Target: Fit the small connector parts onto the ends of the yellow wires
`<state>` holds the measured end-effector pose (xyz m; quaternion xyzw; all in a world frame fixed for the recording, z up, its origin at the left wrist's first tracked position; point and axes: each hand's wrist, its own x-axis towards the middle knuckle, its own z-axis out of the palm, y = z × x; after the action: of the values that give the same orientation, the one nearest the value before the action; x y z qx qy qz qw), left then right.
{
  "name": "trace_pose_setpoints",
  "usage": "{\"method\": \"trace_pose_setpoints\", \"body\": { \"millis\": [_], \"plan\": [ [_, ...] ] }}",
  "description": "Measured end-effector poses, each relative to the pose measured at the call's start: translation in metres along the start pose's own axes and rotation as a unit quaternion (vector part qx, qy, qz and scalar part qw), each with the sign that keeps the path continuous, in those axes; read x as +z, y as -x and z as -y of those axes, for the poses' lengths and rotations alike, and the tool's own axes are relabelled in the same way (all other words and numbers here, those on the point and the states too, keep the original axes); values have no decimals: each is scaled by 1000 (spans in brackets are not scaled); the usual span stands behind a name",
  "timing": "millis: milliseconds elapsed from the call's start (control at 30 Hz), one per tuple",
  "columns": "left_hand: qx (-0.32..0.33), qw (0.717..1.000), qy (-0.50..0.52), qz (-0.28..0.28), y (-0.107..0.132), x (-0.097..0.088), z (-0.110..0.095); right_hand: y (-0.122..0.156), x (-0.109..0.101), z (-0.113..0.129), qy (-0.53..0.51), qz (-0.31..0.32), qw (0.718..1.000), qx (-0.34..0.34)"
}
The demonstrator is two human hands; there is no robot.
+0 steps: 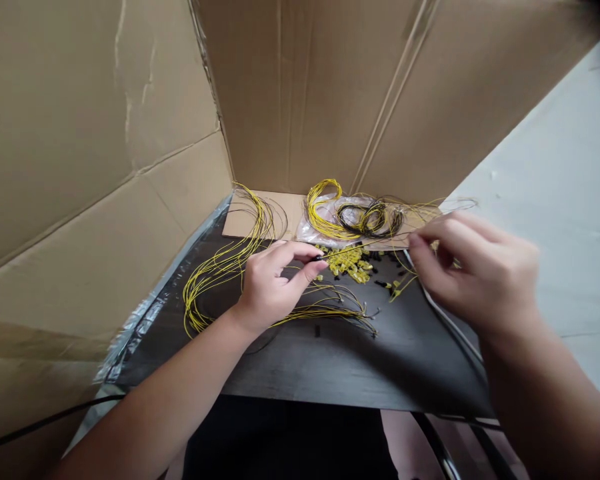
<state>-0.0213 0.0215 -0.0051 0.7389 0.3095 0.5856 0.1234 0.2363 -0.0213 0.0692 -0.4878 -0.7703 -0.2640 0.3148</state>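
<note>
Black part: small, pinched in the person's left fingertips, held up above the tabletop, roughly mid-view.
Left hand: grip clenched on the black part, thumb against index finger.
Yellow wire: leaves the black part, runs fairly straight towards the right fingertips.
Right hand: raised, fingers curled, thumb and index close together at the wire's far side (cannot tell if that grip has hold of it, contact too fine to read).
Wire bundle: yellow and dark strands, looped on the tabletop left of and behind the left hand; strand ends fan out nearer the person.
Yellow pieces: loose heap, black bits among them, just beyond the yellow wire.
Cardboard strip: flat along the back, carrying a clear plastic bag, a yellow coil and a black-and-yellow coil.
Cardboard panels: upright behind the work and on the left.
White cable: lies at the right edge, passes below the right hand.
</note>
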Motion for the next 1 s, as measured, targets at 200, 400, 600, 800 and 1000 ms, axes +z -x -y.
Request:
{"method": "trace_pose_setpoints", "body": {
  "millis": [200,400,600,800,1000],
  "plan": [
    [56,998,5,20,-1,0,-1,8,-11,-13,32,-18,999,27],
    [29,999,11,11,2,1,-2,8,-1,-11,41,26,997,63],
    [-169,963,193,83,-1,7,-5,19,8,9,17,-67,994,87],
    [-291,887,331,139,-4,12,-6,39,18,73,-228,115,963,92],
    [-323,840,400,174,-2,15,-10,32,50,76,-483,210,794,304]
  ]
}}
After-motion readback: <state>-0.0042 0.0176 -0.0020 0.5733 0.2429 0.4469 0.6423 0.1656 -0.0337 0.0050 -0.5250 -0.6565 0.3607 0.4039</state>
